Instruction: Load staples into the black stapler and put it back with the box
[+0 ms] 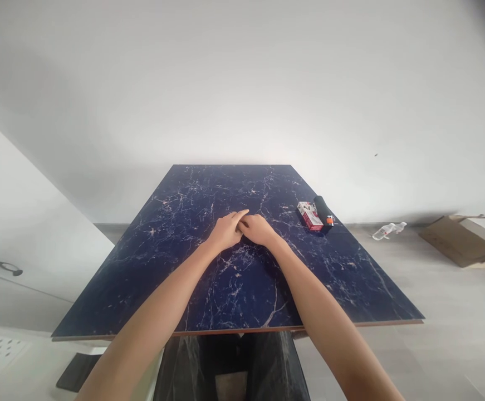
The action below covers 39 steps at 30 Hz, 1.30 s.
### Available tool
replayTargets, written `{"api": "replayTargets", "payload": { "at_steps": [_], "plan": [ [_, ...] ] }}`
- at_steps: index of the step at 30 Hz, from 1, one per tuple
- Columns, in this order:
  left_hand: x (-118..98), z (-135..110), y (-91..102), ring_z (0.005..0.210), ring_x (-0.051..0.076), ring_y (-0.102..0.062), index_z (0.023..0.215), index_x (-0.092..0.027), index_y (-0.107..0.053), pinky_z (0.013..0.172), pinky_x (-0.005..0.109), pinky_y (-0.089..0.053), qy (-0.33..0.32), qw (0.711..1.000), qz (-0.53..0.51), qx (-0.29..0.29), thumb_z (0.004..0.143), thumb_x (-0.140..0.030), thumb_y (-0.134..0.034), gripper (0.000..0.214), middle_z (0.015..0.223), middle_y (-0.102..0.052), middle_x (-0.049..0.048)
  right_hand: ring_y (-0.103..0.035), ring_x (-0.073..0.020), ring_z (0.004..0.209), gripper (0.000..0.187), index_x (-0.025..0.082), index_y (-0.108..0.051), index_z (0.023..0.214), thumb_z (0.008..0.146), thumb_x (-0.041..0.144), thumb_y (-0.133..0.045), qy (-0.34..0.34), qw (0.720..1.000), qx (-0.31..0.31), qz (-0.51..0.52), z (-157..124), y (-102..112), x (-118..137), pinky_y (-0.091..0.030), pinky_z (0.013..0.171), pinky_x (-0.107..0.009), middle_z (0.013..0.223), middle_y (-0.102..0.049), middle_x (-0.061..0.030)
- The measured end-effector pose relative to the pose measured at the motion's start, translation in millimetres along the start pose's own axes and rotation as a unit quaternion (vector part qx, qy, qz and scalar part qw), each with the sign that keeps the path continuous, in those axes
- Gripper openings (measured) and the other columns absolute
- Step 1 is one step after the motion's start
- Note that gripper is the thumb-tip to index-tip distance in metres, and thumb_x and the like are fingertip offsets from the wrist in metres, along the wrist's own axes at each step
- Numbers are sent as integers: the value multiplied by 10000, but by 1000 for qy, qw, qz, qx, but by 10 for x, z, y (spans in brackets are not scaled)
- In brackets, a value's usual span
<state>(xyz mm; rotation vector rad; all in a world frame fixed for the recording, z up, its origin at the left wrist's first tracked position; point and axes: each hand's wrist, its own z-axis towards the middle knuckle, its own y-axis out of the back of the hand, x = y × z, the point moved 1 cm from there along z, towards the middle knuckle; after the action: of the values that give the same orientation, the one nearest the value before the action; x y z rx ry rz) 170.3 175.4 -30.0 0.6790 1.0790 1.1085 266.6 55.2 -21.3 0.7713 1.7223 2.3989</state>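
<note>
Forearms (162,298) reach over the desk (234,289); left hand (225,229) touches right hand (259,229), both half-curled, any hold unclear; box (310,217) and black cylinder (322,209) lie to their right.

Red-white box (310,216) beside black cylinder (321,208) (orange-marked), on blue tabletop (229,186).

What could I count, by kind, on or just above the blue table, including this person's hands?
Hands: 2 (left hand, right hand)
Small red-and-white box: 1
Black tube-shaped item: 1
Total: 4
</note>
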Motion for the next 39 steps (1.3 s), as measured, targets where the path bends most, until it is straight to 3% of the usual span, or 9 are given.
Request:
{"api": "replayTargets", "payload": {
  "at_steps": [7, 12, 16, 21, 31, 39],
  "plan": [
    [4, 0, -3, 1066, 236, -646, 1481, -261, -421, 903, 351, -509, -5, 1000, -19, -16, 867, -96, -499, 641, 1290, -626, 83, -656, -198, 786, 278, 189, -732, 963, 949, 212, -455, 0, 1000, 5, -7, -15, 24, 9, -393, 688, -262, 932, -749, -65],
    [34, 5, 4, 898, 199, -658, 1450, -272, -468, 839, 336, -520, 7, 998, -48, -34, 851, -94, -539, 629, 1207, -650, 75, -666, -189, 795, 275, 201, -728, 986, 962, 230, -456, -7, 1000, 9, 15, -26, 39, -13, -420, 709, -252, 941, -751, -51],
    [105, -21, 7, 724, 113, -629, 1418, -281, -485, 709, 265, -526, 48, 984, -161, -60, 781, -62, -584, 681, 1238, -631, 59, -685, -183, 860, 238, 246, -741, 1007, 927, 219, -519, -5, 997, 2, 75, -30, 77, -52, -458, 789, -251, 958, -760, -7],
    [223, -54, -14, 749, 81, -653, 1407, -261, -475, 673, 214, -524, 85, 951, -292, -61, 760, -35, -580, 693, 1284, -596, 77, -704, -167, 931, 265, 259, -759, 1024, 867, 162, -570, 10, 991, 28, 133, -34, 95, -75, -482, 854, -234, 1014, -768, 15],
    [231, -48, -17, 792, 104, -677, 1377, -242, -510, 709, 229, -540, 89, 946, -310, -37, 807, -42, -571, 607, 1253, -605, 98, -670, -182, 853, 209, 264, -760, 976, 942, 253, -554, 19, 1000, 20, -7, -10, 33, -28, -437, 782, -258, 940, -755, -4],
    [273, -42, -54, 778, 114, -679, 1369, -248, -531, 740, 255, -557, 77, 950, -300, -49, 791, -26, -557, 620, 1246, -621, 93, -648, -193, 934, 300, 221, -698, 1066, 1028, 282, -406, 15, 994, 43, -97, -52, 69, 117, -418, 762, -254, 1057, -694, -68]
  ]
}}
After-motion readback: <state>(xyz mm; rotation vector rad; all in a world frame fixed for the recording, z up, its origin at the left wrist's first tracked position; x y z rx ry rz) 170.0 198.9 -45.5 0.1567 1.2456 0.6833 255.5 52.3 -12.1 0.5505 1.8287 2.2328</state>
